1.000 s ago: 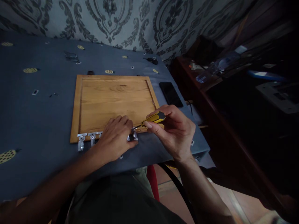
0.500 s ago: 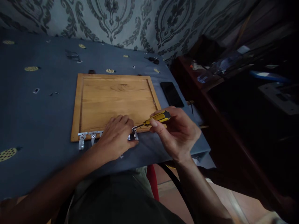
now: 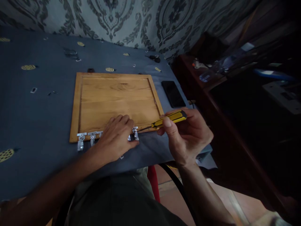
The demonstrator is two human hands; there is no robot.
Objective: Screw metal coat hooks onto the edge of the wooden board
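Note:
My right hand (image 3: pixel 188 135) is closed around a yellow-and-black screwdriver (image 3: pixel 171 119). Its thin shaft points left, with the tip close to a metal hinge (image 3: pixel 135 133) on the near edge of a framed wooden panel (image 3: pixel 117 100). My left hand (image 3: pixel 117 135) rests over that edge, bent fingers on the wood and thumb below, bracketing this hinge. More metal hinges (image 3: pixel 92 137) line the edge to the left, some partly hidden by my left hand. I cannot tell whether the screwdriver tip touches the hinge.
The panel lies on a blue patterned cloth (image 3: pixel 42 116). To its right is a black phone (image 3: pixel 173 94). Small screws (image 3: pixel 52 93) lie at left, black keys or a fob (image 3: pixel 154 58) at the back. A dark red furniture edge (image 3: pixel 221 110) runs along the right.
My right hand has drawn the screwdriver back to the right, away from the hinge, exposing more of it. My left hand stays in place on the panel's edge. The view has shifted slightly.

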